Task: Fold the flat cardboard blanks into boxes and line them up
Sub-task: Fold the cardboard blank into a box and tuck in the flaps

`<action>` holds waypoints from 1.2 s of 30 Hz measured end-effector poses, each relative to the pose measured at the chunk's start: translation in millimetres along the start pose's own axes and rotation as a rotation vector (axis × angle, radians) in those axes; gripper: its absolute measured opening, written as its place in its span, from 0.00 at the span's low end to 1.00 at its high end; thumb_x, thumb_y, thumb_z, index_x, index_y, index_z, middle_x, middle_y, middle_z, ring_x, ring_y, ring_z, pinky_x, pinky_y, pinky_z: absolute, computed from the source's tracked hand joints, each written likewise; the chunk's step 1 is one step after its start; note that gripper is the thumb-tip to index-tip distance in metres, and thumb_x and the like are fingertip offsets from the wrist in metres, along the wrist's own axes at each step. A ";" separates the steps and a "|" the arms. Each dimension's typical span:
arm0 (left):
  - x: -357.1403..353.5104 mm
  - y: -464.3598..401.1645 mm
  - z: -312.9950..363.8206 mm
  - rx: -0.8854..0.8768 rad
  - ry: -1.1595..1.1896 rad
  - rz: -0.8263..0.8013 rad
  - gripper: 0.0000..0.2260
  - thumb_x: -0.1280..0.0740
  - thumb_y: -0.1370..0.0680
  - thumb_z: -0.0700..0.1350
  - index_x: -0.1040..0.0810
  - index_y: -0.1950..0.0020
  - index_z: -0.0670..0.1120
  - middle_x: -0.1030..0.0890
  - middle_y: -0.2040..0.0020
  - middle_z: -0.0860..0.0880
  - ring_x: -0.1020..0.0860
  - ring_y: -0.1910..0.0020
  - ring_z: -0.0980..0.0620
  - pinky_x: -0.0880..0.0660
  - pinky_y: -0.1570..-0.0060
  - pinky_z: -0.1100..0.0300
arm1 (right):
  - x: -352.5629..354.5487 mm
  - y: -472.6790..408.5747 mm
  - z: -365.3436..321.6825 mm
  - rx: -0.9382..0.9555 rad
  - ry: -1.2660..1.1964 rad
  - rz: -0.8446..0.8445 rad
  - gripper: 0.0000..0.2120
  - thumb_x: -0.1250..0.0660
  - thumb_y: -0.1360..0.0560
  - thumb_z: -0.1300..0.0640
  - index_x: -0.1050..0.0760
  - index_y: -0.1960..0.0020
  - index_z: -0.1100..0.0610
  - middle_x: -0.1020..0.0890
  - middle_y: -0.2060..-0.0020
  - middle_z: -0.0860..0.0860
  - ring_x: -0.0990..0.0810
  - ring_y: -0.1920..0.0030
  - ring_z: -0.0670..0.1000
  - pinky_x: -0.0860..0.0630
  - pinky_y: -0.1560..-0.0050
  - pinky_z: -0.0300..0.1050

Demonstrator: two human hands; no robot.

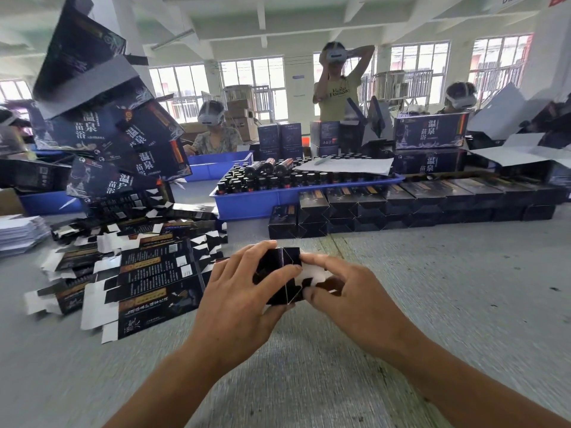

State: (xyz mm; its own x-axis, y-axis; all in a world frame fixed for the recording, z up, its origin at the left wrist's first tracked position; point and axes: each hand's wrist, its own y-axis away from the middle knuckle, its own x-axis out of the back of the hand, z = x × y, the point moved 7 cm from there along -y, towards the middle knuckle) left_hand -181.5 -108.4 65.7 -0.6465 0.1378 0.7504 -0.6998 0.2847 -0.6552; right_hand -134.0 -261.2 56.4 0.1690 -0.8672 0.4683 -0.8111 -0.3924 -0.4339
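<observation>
Both hands (234,291) (349,291) round box (279,273), flaps twd rt hand.

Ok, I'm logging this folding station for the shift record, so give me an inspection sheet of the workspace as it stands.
Surface: grey table, bare in front of the hands.
Job's things: half-folded dark box held above the table; flat blanks heaped at left; finished boxes in stacked rows behind.
Clutter: white sheets at far left; blue tray of dark bottles; larger printed cartons piled at left.
Grippers: left hand grips the box; right hand pinches its white end flap.
Cables: nothing seen.
Surroundings: people in headsets across the table; windows behind.
</observation>
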 end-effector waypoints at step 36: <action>7.3 -1.4 12.3 0.049 0.161 0.114 0.38 0.27 0.29 0.61 0.37 0.24 0.49 0.28 0.30 0.52 0.32 0.31 0.54 0.32 0.35 0.56 | 8.1 -0.5 5.1 -0.083 -0.259 0.087 0.04 0.25 0.26 0.56 0.15 0.52 0.51 0.14 0.62 0.42 0.17 0.62 0.39 0.25 0.62 0.28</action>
State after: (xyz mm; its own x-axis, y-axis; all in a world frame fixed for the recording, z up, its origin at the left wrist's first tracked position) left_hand -189.0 -119.4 71.1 -0.6683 0.3173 0.6728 -0.6415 0.2123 -0.7372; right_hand -129.4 -269.6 56.5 0.2260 -0.9501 0.2150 -0.8699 -0.2962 -0.3945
